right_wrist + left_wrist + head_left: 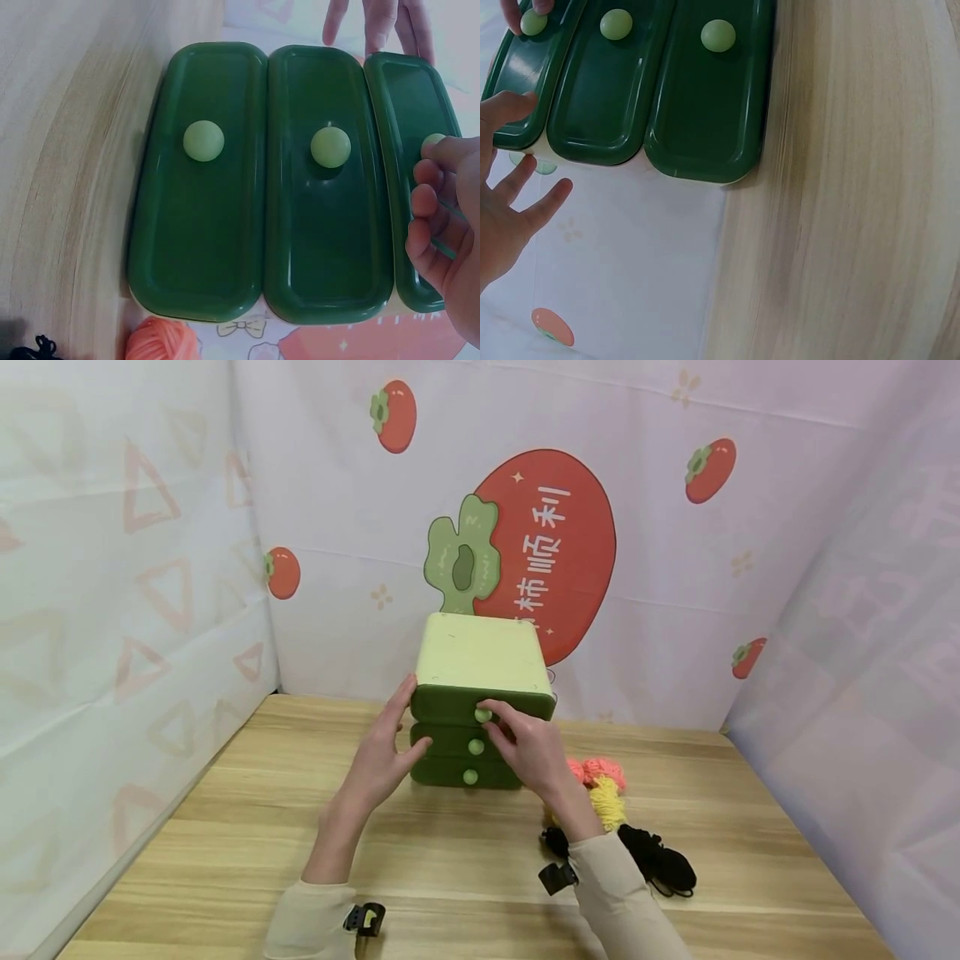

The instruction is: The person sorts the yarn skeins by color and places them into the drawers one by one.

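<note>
A small chest of drawers [483, 652] with a cream top and three dark green fronts stands on the wooden table. My right hand [528, 747] pinches the round light-green knob [483, 715] of the top drawer between thumb and fingers. At the left side of the chest, my left hand [382, 760] touches the upper corner with its fingers extended and the thumb spread. The middle drawer [322, 225] and the bottom drawer [199, 232] sit flush, each with its own knob. In the left wrist view, the left hand [506, 202] lies beside the top drawer [529, 75].
Right of the chest lie bundles of yarn: pink [603, 770], yellow [607, 803] and black [658, 858], partly behind the right forearm. A printed cloth backdrop [337, 635] hangs behind the chest, with cloth walls on both sides.
</note>
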Motion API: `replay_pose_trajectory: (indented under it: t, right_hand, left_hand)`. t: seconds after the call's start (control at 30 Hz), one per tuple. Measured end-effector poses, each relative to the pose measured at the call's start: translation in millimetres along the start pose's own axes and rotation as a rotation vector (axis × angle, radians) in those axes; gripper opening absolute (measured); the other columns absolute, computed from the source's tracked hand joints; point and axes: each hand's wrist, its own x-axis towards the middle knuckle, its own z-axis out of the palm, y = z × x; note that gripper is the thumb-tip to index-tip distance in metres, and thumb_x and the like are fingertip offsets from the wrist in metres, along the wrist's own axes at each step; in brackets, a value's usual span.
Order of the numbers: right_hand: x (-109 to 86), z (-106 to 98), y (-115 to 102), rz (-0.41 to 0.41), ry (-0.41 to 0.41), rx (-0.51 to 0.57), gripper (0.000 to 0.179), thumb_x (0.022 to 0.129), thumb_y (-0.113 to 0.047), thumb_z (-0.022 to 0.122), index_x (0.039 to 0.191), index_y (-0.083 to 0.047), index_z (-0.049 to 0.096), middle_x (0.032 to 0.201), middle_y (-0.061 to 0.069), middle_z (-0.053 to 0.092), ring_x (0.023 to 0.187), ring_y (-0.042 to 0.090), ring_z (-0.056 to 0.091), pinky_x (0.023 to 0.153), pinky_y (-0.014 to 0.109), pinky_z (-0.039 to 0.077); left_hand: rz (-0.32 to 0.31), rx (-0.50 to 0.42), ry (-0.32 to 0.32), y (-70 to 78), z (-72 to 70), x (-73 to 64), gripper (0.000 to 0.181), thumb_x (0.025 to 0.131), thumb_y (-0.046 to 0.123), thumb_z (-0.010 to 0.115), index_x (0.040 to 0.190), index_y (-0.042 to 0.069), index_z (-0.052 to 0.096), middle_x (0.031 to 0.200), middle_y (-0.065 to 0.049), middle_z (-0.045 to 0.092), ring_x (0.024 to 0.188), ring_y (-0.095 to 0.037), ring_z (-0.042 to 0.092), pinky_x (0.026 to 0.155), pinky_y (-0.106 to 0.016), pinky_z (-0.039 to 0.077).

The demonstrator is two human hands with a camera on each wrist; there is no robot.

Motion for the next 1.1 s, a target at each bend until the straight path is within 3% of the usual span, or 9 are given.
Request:
replay_pose_trajectory:
  t: [0.37,1.1]
  right_hand:
    - [-8.3,-4,-3,-0.031,-0.007,0.019,0.028,0.092,-0.015,0.071,0.119,-0.018,0.067,0.065,-0.005,0.055,0.054,0.003,0.042,0.048,0.017,0.035]
    - [-22.0,-18,-16,-0.091,-0.031,0.041,0.029,0.090,-0.015,0.073,0.118,-0.019,0.067,0.060,-0.008,0.051,0.051,0.001,0.037,0.047,0.013,0.029]
  left_hand:
    - [-0.076,-0.098,-0.004,1.7,-0.2,0.2,0.084,0.094,0.023,0.070,0.160,0.033,0.018,0.166,0.010,0.019,0.145,-0.025,0.037,0.105,-0.052,0.047]
    - [-0.157,-0.175,-0.049,2.3,-2.6,-0.2,0.088,0.091,0.036,0.072,0.158,0.041,0.016,0.164,0.013,0.022,0.146,-0.026,0.035,0.107,-0.057,0.043]
